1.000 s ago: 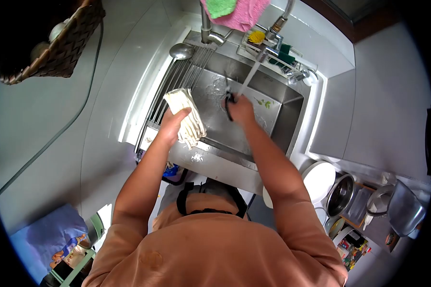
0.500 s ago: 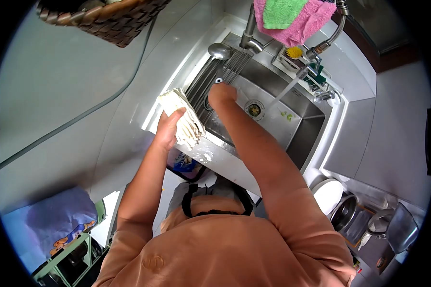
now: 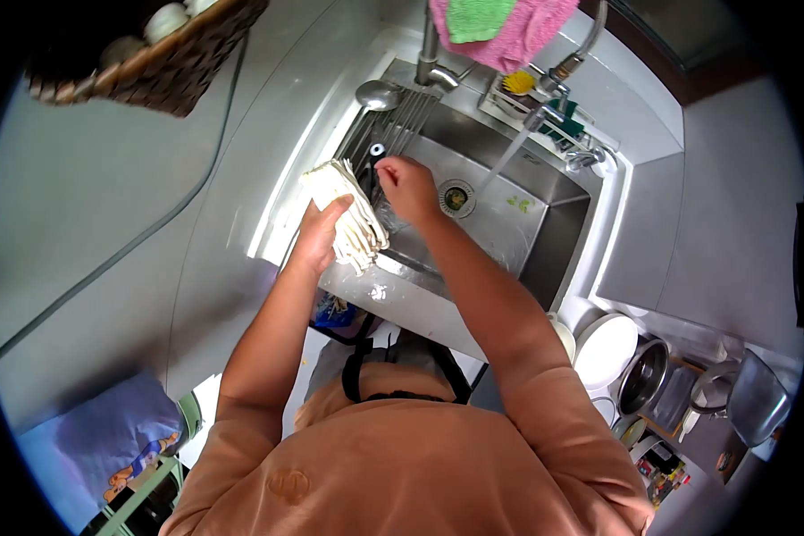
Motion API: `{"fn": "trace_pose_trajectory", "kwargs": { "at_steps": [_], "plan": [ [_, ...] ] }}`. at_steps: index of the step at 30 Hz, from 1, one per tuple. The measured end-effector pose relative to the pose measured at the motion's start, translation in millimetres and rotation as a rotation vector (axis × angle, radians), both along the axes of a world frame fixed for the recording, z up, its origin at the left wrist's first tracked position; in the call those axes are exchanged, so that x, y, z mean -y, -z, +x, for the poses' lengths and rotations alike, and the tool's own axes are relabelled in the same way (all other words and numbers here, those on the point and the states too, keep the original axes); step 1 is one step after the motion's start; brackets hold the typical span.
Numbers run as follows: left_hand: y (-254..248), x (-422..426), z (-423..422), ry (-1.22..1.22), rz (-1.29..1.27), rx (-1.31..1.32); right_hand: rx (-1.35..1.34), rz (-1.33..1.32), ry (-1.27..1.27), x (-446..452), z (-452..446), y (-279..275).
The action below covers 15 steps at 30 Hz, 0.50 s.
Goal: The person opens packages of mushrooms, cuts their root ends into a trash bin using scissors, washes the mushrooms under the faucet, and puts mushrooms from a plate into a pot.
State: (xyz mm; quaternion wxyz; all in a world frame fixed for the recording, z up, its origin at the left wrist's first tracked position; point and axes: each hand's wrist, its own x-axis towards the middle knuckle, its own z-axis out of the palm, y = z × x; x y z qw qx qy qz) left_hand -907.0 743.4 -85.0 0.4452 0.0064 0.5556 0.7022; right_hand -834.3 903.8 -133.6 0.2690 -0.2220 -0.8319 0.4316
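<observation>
In my left hand (image 3: 317, 234) is a bunch of white, long-stemmed mushrooms (image 3: 347, 214), gripped near the sink's left front corner with the stem ends fanned toward me. My right hand (image 3: 408, 189) hovers over the sink's left part, its fingers curled and nothing visible in them. Just left of its fingertips, a black handle with a white-ringed end (image 3: 377, 152) stands at the drying rack; the rest of that tool is hidden. The metal rack (image 3: 405, 121) lies across the left side of the steel sink (image 3: 567, 214). Something clear and shiny below my right hand cannot be made out.
Water runs from the faucet (image 3: 538, 116) near the drain (image 3: 456, 198), with green scraps (image 3: 518, 205) beside it. A ladle (image 3: 380, 95) rests at the rack's back. Pink towel (image 3: 531, 36) hangs above. A woven basket (image 3: 165, 76) is upper left; bowls (image 3: 606, 350) stand lower right.
My right hand has come off the black handle and shifted right, leaving the handle standing in place. My left hand still holds the mushrooms. The whole view has shifted slightly.
</observation>
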Motion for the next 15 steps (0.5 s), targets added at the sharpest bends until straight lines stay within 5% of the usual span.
{"fn": "trace_pose_trajectory", "kwargs": {
  "at_steps": [4,10,13,15],
  "plan": [
    [3.3,-35.0,14.5,0.091,0.009,0.043,-0.131,-1.063,0.197,-21.2,56.2,0.3],
    [27.1,-143.8,77.3,0.331,0.017,-0.065,-0.347,-1.259,0.286,-49.9,85.9,4.7],
    [43.2,-174.6,93.4,0.246,0.018,-0.09,-0.01,-0.785,0.392,-70.8,98.5,-13.9],
    [61.8,-188.7,96.2,0.201,-0.072,-0.215,-0.135,-0.728,0.452,-75.2,96.1,8.3]
  ]
}}
